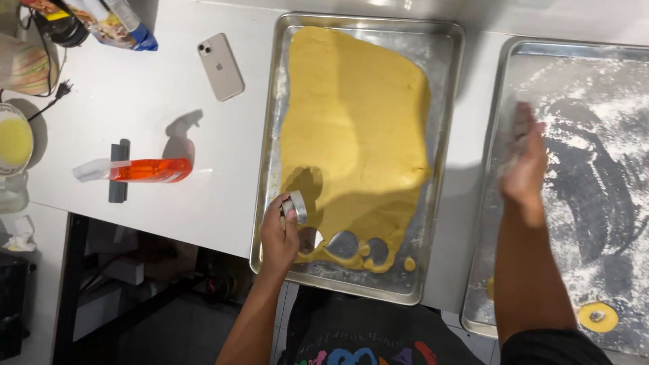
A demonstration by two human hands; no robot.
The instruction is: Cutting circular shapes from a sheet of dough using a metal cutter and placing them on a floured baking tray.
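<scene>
Left grip (278, 233) round one cutter (296, 206) — two trays (443, 40).

I am looking down on a white bench (155, 128) that is catching bright light from above, so hard shadows are falling across its top. Its dark metal leg (67, 284) is standing at the near left edge. Under it, a dim grey floor (169, 331) is showing, with clutter sitting in the shade.
</scene>
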